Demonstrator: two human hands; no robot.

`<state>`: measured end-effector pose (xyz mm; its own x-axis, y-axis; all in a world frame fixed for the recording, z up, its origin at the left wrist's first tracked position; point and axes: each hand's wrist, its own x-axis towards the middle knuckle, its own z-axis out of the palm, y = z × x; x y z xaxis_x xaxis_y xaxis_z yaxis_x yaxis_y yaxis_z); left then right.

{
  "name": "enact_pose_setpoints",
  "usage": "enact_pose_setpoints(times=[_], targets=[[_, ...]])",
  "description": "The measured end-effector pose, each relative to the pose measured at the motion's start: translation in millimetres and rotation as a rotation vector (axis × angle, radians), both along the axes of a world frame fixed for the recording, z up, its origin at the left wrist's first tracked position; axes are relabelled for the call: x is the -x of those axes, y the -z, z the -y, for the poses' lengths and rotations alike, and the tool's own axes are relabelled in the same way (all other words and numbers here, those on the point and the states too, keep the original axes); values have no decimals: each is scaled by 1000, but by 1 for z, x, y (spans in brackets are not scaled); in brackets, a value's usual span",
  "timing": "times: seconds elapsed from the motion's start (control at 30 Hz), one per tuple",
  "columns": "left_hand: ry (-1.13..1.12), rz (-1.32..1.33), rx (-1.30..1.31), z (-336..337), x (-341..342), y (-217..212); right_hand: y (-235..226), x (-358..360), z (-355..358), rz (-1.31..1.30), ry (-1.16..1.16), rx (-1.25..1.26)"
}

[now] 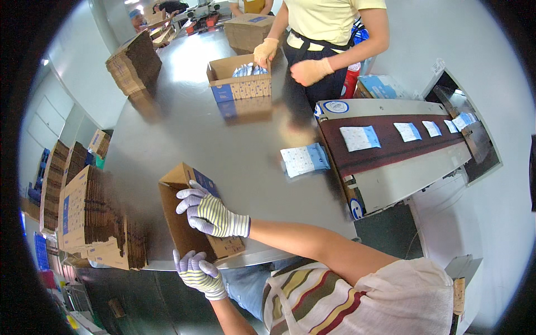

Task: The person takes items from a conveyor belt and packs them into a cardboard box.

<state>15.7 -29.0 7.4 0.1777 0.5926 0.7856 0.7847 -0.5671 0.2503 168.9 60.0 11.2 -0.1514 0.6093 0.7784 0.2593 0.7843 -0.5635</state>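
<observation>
An open brown-and-blue cardboard box (192,241) stands at the near edge of the metal table. My right hand (215,215), in a striped knit glove, is over the box's opening with its fingers apart and holding nothing that shows. At the box's near end is my left hand (200,275), gloved the same way, its fingers loosely spread close to the cardboard; whether it touches cannot be made out. No packets show in the visible part of this box. To the right of it lies a small pile of white-and-blue packets (298,161) by the table's edge.
A conveyor belt (357,161) on the right carries several similar packets. Flattened cartons (84,215) are stacked at left, with another stack (134,64) farther back. Across the metal table (167,134), a co-worker's gloved hand (266,52) touches a carton (244,88) holding packets.
</observation>
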Motion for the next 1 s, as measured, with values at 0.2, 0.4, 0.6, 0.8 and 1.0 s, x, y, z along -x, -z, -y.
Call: enact_pose_setpoints(times=[0.2, 0.4, 0.6, 0.8, 1.0], targets=[[-2, 44, -1, -2, -1, -1, -4, 0, -1, 36, 16, -32], [-7, 33, -4, -2, -2, -1, 0, 0, -2, 39, 40, -56], [-2, 8, -6, 0, -1, 1, 8, 3, -3, 11, 63, -52], [-22, 32, 1, -1, -4, 1, 2, -1, -1, 18, 30, -35], [-56, 34, 17, 2, -2, 4, -2, 1, 0, 3, -38, 11]])
